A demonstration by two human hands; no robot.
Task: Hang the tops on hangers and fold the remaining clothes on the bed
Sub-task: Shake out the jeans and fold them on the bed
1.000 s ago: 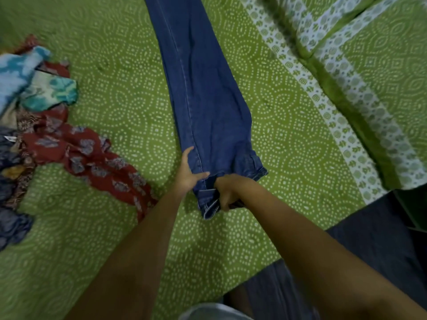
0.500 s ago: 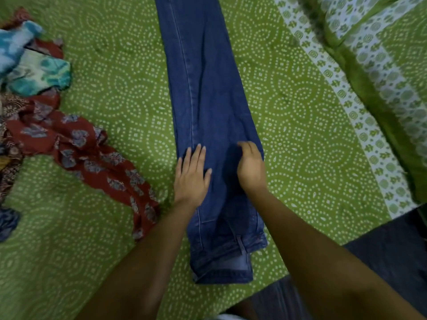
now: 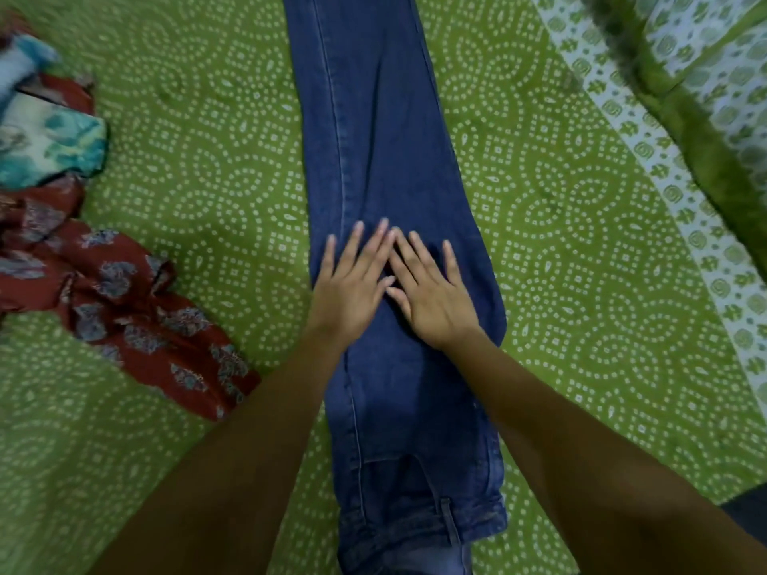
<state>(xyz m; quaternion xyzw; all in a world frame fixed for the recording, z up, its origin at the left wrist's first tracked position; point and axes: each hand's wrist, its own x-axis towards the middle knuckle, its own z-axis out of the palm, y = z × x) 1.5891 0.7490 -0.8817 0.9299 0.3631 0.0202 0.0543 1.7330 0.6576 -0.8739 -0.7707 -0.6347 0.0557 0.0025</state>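
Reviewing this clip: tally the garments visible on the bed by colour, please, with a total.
Blue: 1, the jeans laid flat under the left hand and right hand.
Red with a blue-grey print: 1, the red garment.
Teal and white: 1, the teal garment.
Total: 3 told apart; the pile at the left edge is cut off and may hold more.
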